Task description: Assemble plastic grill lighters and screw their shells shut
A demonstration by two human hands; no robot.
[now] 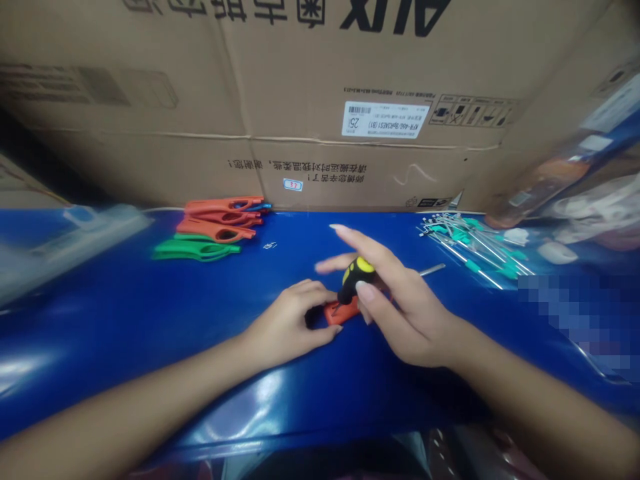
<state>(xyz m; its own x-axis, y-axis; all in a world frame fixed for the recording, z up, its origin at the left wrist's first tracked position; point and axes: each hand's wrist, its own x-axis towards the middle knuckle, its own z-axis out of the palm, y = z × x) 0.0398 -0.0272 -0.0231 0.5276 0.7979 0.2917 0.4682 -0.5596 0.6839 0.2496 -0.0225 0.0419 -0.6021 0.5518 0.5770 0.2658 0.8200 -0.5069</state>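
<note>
Between my hands, low on the blue table, lies an orange plastic piece (pixel 336 312), partly covered by my fingers. My left hand (pixel 293 317) is closed on its left end, thumb in front and fingers behind. A short screwdriver (pixel 357 277) with a black and yellow handle stands tilted over the piece, its lower end meeting the orange surface. My right hand (pixel 413 310) holds the handle between thumb and fingers, with upper fingers stretched out past it. A thin metal strip (pixel 434 270) shows behind my right hand.
A large cardboard box (pixel 300 120) walls off the back of the blue table (pixel 240 407). Orange plastic handles (pixel 220 217) and green ones (pixel 197 249) are stacked left. Thin metal rods with green parts (pixel 470 243) lie right, near a bottle (pixel 540 190) and plastic bags (pixel 600 213).
</note>
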